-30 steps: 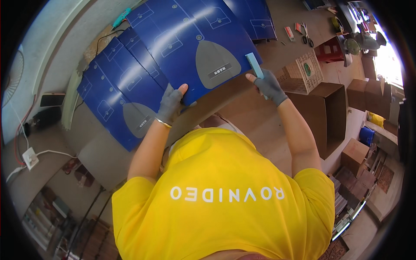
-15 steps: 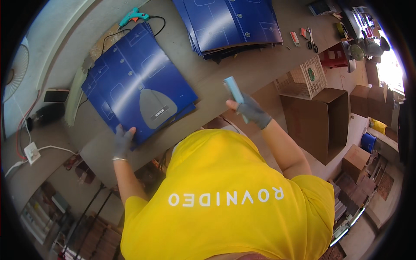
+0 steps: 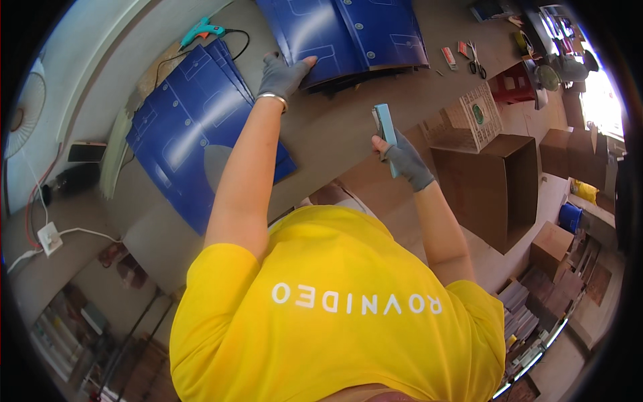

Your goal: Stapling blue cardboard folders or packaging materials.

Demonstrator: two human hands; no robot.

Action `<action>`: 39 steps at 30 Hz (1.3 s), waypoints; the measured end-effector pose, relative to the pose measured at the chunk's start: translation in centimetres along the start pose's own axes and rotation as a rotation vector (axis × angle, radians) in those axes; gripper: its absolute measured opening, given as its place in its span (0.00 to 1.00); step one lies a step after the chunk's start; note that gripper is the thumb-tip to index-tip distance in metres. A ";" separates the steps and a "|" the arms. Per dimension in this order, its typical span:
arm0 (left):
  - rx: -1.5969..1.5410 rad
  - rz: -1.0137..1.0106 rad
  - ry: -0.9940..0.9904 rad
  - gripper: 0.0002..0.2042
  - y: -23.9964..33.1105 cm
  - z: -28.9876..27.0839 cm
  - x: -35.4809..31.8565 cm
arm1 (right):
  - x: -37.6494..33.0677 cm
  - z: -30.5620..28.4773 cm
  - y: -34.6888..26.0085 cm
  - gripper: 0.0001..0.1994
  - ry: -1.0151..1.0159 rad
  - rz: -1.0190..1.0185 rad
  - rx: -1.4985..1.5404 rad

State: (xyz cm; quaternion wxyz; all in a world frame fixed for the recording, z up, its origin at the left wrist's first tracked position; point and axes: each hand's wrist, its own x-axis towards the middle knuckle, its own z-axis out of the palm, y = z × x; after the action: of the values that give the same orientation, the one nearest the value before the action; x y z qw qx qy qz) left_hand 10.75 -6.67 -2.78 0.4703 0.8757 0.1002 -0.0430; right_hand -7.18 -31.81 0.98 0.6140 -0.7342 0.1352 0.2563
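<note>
My left hand (image 3: 284,77), in a grey glove with bare fingertips, reaches to the left edge of the far stack of blue printed sheets (image 3: 395,37). Its thumb lies on the stack's corner, spread from the fingers; whether a sheet is pinched is unclear. A light-blue stapler (image 3: 385,130) stands upright in my gloved right hand (image 3: 408,163), closed round its lower part over the table's front edge. Beneath my left forearm spreads a second pile of blue sheets (image 3: 174,137), slightly fanned, with a grey pocket shape partly covered by the arm.
A teal glue gun (image 3: 203,31) with a black cord lies behind the nearer pile. Scissors (image 3: 476,61) and a small red-and-white box (image 3: 449,59) are at the table's far right. Off its right side stand a pale basket (image 3: 477,117) and an open cardboard box (image 3: 482,191).
My left hand has left the near pile's lower corner and crossed over it to the far stack. My right hand has shifted right with the stapler, now more upright.
</note>
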 end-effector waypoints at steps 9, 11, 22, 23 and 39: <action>-0.370 -0.335 -0.545 0.18 0.2 -5.7 -7.4 | -1.3 -0.2 1.4 0.17 -0.053 0.071 0.110; -0.425 -0.390 -0.535 0.17 -0.4 -6.3 -9.1 | -1.9 -0.5 1.9 0.20 -0.073 0.076 0.108; -0.702 -0.357 -0.581 0.16 -1.9 -5.3 -13.6 | -4.5 2.5 1.3 0.28 -0.245 0.072 -0.053; -0.688 -0.361 -0.599 0.15 -2.0 -4.8 -13.7 | -4.2 4.1 1.0 0.28 -0.253 0.013 0.029; -0.700 -0.124 -0.455 0.13 -2.0 -1.4 -15.2 | -0.4 9.4 -1.7 0.20 -0.040 -0.069 -0.120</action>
State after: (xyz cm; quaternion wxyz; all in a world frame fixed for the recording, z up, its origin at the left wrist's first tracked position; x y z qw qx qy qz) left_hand -4.57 -6.47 -1.00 0.7461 0.6237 0.0548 -0.2268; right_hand -8.65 -22.36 1.50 0.5800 -0.7686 0.0818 0.2573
